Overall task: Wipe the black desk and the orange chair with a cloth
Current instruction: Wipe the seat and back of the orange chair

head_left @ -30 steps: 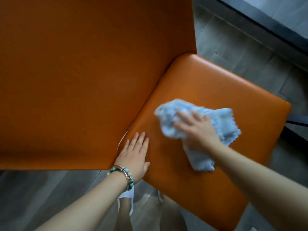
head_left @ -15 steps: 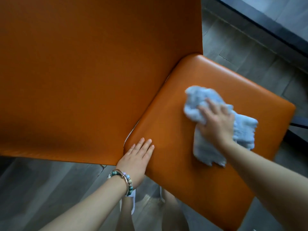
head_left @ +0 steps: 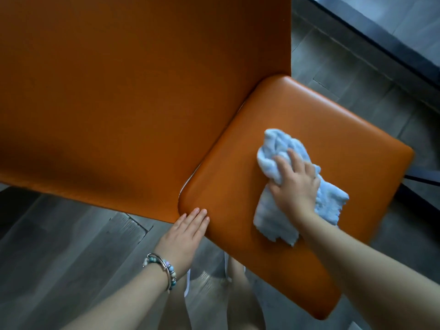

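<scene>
The orange chair fills most of the view: its tall backrest [head_left: 133, 96] at the left, its padded seat [head_left: 240, 186] at the right. A crumpled light blue cloth [head_left: 276, 217] lies on the middle of the seat. My right hand [head_left: 295, 184] presses flat on the cloth, fingers spread toward the backrest. My left hand [head_left: 185, 232], with a beaded bracelet at the wrist, rests flat against the seat's near left edge, fingers together. The black desk is not in view.
Grey wood-look floor [head_left: 71, 246] surrounds the chair. A dark chair leg or frame bar [head_left: 421, 175] sticks out at the seat's right side. A dark raised ledge [head_left: 381, 41] runs along the upper right. My legs show below the seat.
My right hand slid the cloth from the seat's left part toward its right, then back a little toward me. My left hand slipped from the seat top to its edge.
</scene>
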The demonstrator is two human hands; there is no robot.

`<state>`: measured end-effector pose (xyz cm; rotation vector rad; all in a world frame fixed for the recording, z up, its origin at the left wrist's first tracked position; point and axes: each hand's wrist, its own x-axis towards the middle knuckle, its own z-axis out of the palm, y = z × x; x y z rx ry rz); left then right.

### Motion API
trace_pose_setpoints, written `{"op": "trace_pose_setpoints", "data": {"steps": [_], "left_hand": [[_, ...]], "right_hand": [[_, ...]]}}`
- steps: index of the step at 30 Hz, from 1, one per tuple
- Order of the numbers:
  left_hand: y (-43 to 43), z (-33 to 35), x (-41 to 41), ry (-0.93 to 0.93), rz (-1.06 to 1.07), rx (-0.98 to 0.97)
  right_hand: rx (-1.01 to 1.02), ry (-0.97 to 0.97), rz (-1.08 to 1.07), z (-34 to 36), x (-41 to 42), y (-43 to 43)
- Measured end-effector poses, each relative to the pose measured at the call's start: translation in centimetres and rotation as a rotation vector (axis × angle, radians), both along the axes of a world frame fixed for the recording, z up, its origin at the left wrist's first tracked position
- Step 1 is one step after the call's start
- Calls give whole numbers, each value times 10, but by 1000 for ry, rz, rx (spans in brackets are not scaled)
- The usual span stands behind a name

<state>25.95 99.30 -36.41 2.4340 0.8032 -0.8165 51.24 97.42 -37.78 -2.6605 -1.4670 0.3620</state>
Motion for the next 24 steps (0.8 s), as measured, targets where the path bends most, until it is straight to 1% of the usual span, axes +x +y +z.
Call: {"op": "trace_pose_setpoints", "data": {"steps": [1, 2, 3, 5, 6, 8, 11, 12, 13, 14, 15, 16, 17, 18, 19, 20, 21, 22, 23, 24], "left_hand": [[-1, -1, -3, -20, 0, 12], [-2, -3, -5, -78, 6, 47], [-3, -3, -9, -132, -2, 92], [-8, -7, -20, -215, -6, 124], [-11, -10, -26, -241, -6, 130], [-13, -11, -40, -236, -18, 118], [-13, -9, -59, -212, 41, 98], [-11, -7, -64, -223, 91, 100], [-9, -5, -68, -236, 152, 91], [-8, -2, -68, -254, 256, 70], [-7, 0, -69, -275, 364, 62], [-4, 3, -68, -315, 512, 61], [-1, 5, -66, -316, 718, 45], [1, 8, -64, -311, 932, 7], [4, 11, -62, -347, 1104, -14], [8, 14, -60, -430, 1224, -24], [12, 20, -58, -534, 1301, -25], [16, 28, -54, -619, 1355, -47], [21, 35, -51, -680, 1388, -81], [25, 40, -48, -730, 1404, -123]], "right_hand": [[-66, -1, -65, -1, -7, 5], [-70, -33, -34, -2, -20, 3], [-23, -64, 56, -6, -36, -5], [86, -77, 289, -15, -73, -37], [128, -54, 403, -18, -91, -57], [151, 30, 557, -16, -111, -89], [96, 163, 703, -7, -106, -108], [99, 240, 722, -3, -100, -106], [114, 323, 713, 3, -93, -98], [153, 376, 659, 9, -85, -86], [207, 379, 565, 16, -77, -69], [256, 338, 438, 22, -70, -48], [302, 269, 286, 27, -64, -23], [306, 195, 127, 31, -59, 4], [233, 158, 6, 33, -58, 31], [119, 161, -53, 31, -60, 53], [7, 176, -51, 27, -66, 69], [-114, 174, -5, 19, -77, 79], [-184, 156, 64, 10, -92, 79], [-178, 91, 157, 4, -109, 70]]}}
